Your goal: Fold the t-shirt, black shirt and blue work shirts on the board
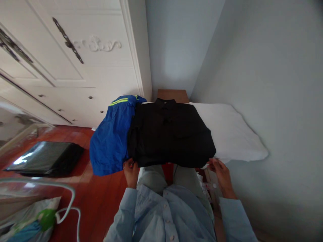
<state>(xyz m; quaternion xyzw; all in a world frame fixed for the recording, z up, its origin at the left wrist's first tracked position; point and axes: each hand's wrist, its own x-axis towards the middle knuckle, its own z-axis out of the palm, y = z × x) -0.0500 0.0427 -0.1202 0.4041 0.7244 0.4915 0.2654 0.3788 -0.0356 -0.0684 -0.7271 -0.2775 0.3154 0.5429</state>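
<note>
A black collared shirt (171, 134) lies folded flat on a white padded board (232, 131), collar pointing away from me. My left hand (130, 171) pinches the shirt's near left corner. At the near right corner my right hand (220, 174) grips the hem with curled fingers. A blue garment with yellow-green stripes (111, 141) hangs over the board's left end, partly under the black shirt.
A white wardrobe with drawers (75, 67) stands at the left. On the red wooden floor lie a black slatted object (45, 158) and, near left, a bag with a white tube (37, 215). A grey wall (277, 84) runs close along the right. A brown stand (173, 95) sits behind the board.
</note>
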